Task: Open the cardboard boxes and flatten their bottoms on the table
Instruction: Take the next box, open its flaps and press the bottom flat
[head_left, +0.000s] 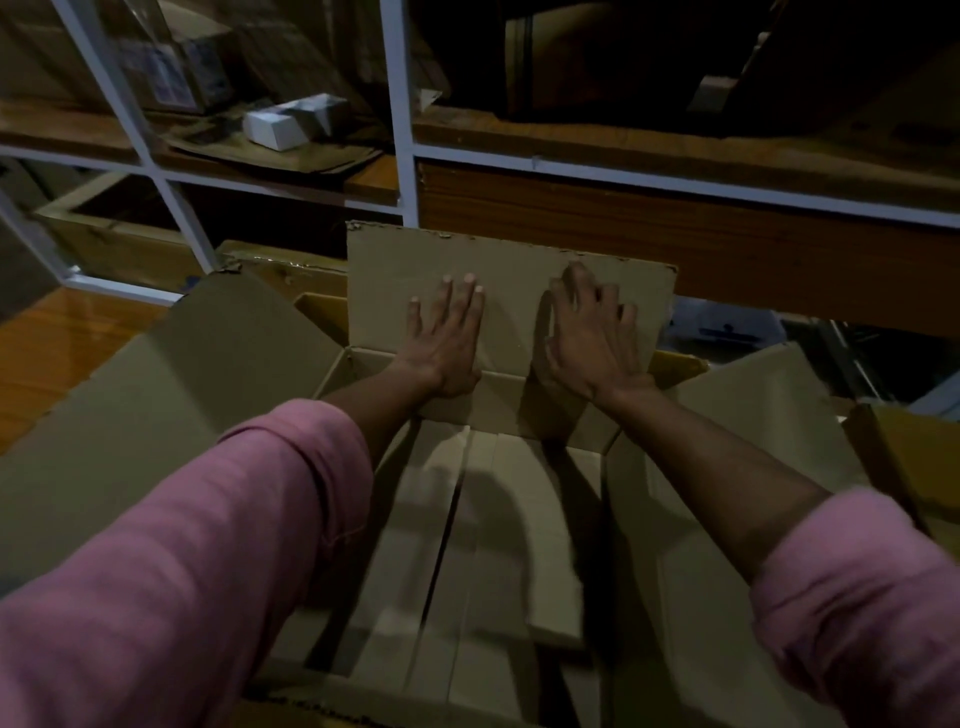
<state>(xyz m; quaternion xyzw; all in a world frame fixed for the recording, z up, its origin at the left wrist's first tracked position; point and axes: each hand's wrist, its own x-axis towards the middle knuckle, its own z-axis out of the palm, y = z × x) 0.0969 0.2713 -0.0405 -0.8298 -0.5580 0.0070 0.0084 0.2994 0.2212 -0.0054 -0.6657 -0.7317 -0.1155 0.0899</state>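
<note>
1. Seen from a head-worn camera looking down, in dim light: a large open cardboard box (467, 519) filling the lower and middle part of the view, close in front of the wearer
2. Four top flaps spread outward: a far flap (514, 291) standing up and leaning away, a left flap (171, 395) splayed wide, a right flap (753, 415) splayed to the other side, and the near edge at the bottom of the view
3. Left hand (449, 345) flat on the inner face of the far flap, fingers straight and slightly apart, palm near the fold line, gripping nothing
4. Right hand (592, 338) just beside it on the same flap, fingers straight and spread, also pressing flat; somewhat blurred
5. Both forearms reaching forward over the box's opening, with pink sleeves (208, 571) pushed up toward the elbows
6. Inside the box, bottom flaps (441, 545) lying unevenly, with dark gaps showing between them
7. Behind the box, a white metal shelving frame (400, 104) with wooden boards, holding brown cartons and a small white box (280, 127) on the upper left shelf
8. At far left, a strip of orange-brown wooden surface (62, 343) beside the left flap
9. At far right, part of another cardboard box (914, 457), cut off by the edge of the view
</note>
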